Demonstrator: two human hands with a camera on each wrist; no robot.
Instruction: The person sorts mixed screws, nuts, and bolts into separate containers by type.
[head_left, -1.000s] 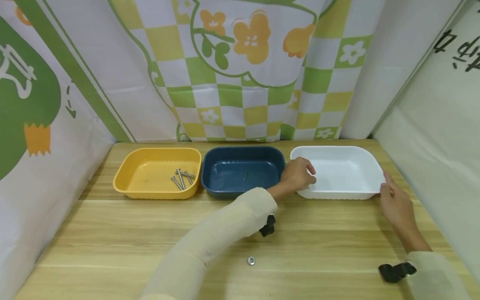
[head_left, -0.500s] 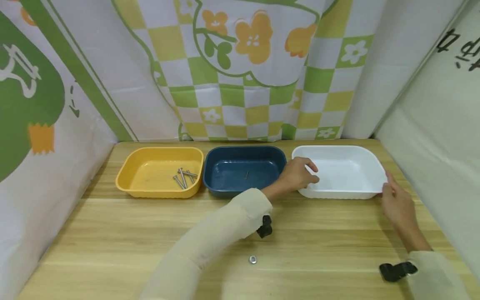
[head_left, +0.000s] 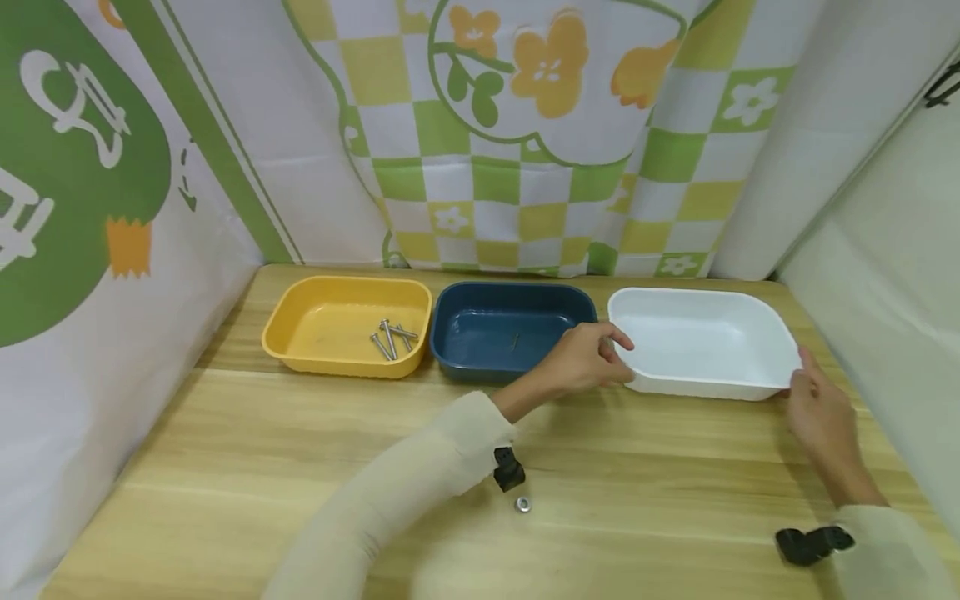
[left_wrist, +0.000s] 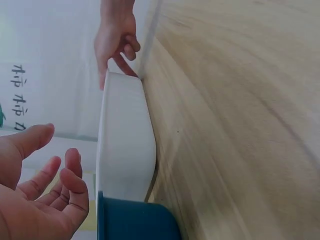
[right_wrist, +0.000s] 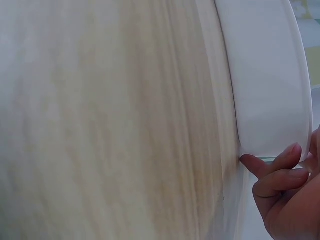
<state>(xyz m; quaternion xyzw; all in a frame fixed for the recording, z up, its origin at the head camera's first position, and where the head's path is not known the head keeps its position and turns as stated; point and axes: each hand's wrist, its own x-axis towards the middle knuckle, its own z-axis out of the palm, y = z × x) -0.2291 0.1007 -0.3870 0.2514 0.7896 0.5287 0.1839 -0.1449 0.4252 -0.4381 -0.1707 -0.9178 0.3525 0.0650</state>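
Note:
A white tray (head_left: 705,342) stands at the right end of a row of three. My right hand (head_left: 823,417) grips its right end; in the right wrist view the fingers (right_wrist: 277,175) bend against the end wall, and the thumb is mostly hidden. My left hand (head_left: 581,358) hovers over the gap between the blue tray (head_left: 517,374) and the white one. Its fingers (left_wrist: 75,190) are loosely bent with nothing between them, apart from the white tray's wall in the left wrist view.
A yellow tray (head_left: 300,364) at the left holds several metal bolts (head_left: 390,337). One thin small metal piece (head_left: 515,341) lies in the blue tray. A nut (head_left: 522,504) rests on the wooden table (head_left: 645,517) near the front. Printed cloth walls (head_left: 517,200) stand behind and at both sides.
The whole head view has shifted rightward and turned slightly. My left hand has drawn back a little from above the white tray's left end. The right hand stays at the tray's right end.

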